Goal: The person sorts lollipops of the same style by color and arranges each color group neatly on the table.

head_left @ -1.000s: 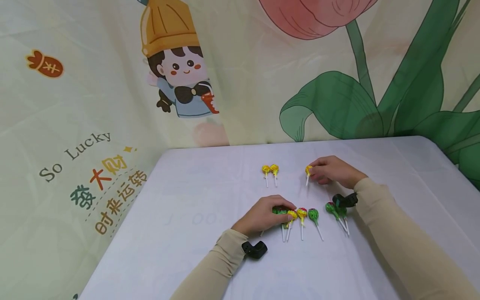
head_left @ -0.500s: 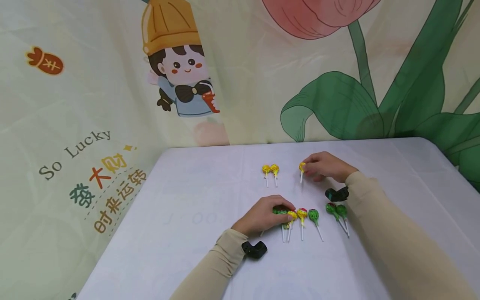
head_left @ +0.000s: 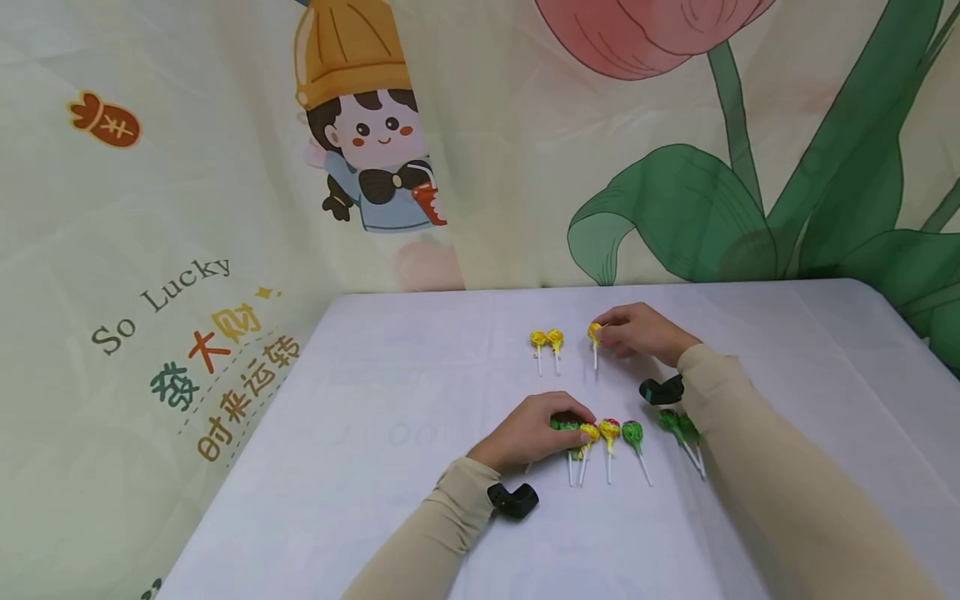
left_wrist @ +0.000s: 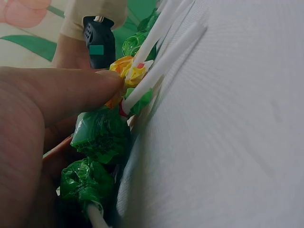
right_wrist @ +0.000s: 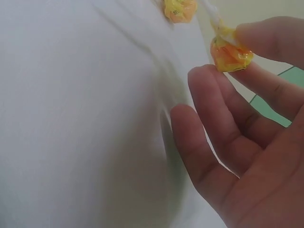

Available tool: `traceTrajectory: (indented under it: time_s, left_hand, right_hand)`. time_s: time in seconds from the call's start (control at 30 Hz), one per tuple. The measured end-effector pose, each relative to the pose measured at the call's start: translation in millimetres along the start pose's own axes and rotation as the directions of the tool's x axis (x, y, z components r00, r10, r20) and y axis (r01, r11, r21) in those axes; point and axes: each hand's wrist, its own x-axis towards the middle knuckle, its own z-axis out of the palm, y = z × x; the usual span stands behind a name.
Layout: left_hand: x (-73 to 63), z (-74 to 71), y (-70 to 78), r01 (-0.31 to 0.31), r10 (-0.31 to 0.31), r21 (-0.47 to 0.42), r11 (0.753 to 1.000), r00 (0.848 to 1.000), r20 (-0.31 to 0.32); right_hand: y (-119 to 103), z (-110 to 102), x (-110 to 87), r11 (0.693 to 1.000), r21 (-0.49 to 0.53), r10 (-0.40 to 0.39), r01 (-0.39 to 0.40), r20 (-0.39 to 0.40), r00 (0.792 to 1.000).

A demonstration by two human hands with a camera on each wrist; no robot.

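Between thumb and fingertips, my right hand (head_left: 641, 332) pinches a yellow lollipop (head_left: 594, 332) by its wrapped head, stick pointing down. Two more yellow lollipops (head_left: 546, 340) lie side by side to its left. Nearer the front, my left hand (head_left: 534, 429) grips a yellow lollipop (head_left: 591, 432), its thumb against the wrapper. Green lollipops (left_wrist: 102, 135) sit beneath that palm, partly hidden in the head view. Just right of this hand lie a yellow-and-red lollipop (head_left: 609, 432) and a green lollipop (head_left: 634, 435).
Two green lollipops (head_left: 681, 427) lie farther right, partly covered by the right sleeve (head_left: 757, 433). A white cloth covers the table (head_left: 390, 375), and a printed curtain (head_left: 510, 167) hangs behind its far edge. Each wrist wears a small black camera (head_left: 513, 502).
My right hand has moved left with the yellow lollipop, closer to the yellow pair. The left hand keeps its place, and the head view has shifted slightly.
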Motion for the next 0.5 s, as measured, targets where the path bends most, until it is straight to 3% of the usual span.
traceTrajectory:
  time_s: [0.5]
  left_hand:
    - [0.7, 1.2, -1.5, -0.002, 0.002, 0.022, 1.000, 1.000, -0.002]
  right_hand:
    - [-0.2, 9.0, 7.3, 1.000, 0.012, 0.015, -0.015, -0.013, 1.000]
